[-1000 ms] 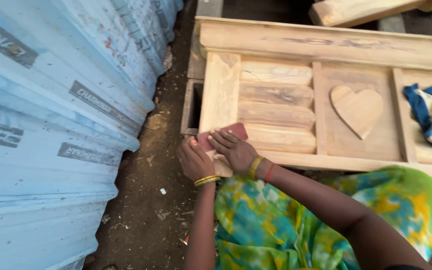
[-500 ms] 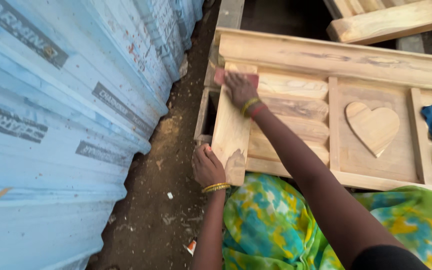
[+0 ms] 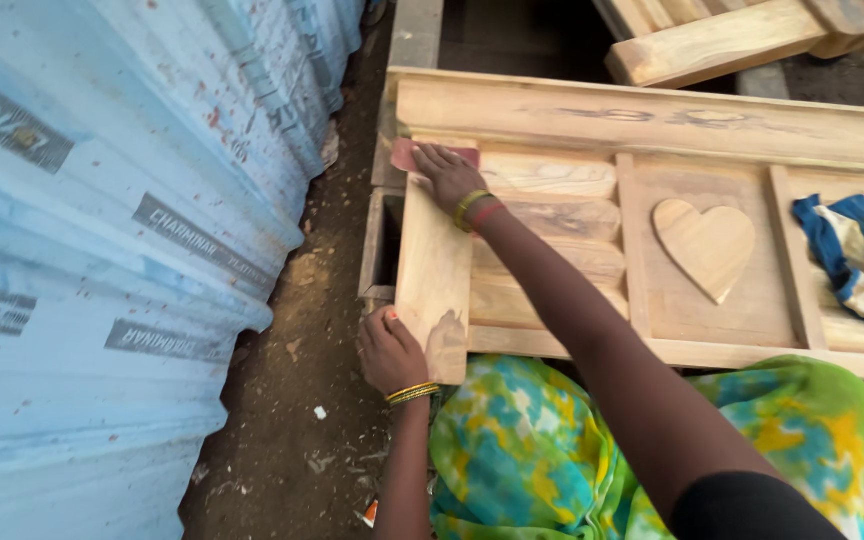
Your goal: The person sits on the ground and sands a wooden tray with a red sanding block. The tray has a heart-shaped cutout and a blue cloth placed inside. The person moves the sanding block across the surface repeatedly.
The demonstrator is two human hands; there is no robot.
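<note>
Two hands work on a pale wooden door panel (image 3: 652, 120) that fills the upper right of the frame. The right hand (image 3: 449, 177) lies flat, fingers spread narrow, pressing a reddish sheet of sandpaper (image 3: 412, 155) onto the top end of the panel's vertical stile (image 3: 434, 270), just left of centre. The sandpaper peeks out on both sides of the fingers, its long side running left to right across the stile. The stile itself runs top to bottom in the frame, long axis toward the person. The right arm stretches straight out from the lower right, wrist bangles showing. The left hand (image 3: 390, 350) sits at the stile's lower end, fingers curled around its left edge, gripping the wood. A carved heart (image 3: 704, 245) sits to the right, and a blue cloth (image 3: 857, 258) lies at the far right edge. Blue corrugated sheets (image 3: 102, 250) fill the left.
</note>
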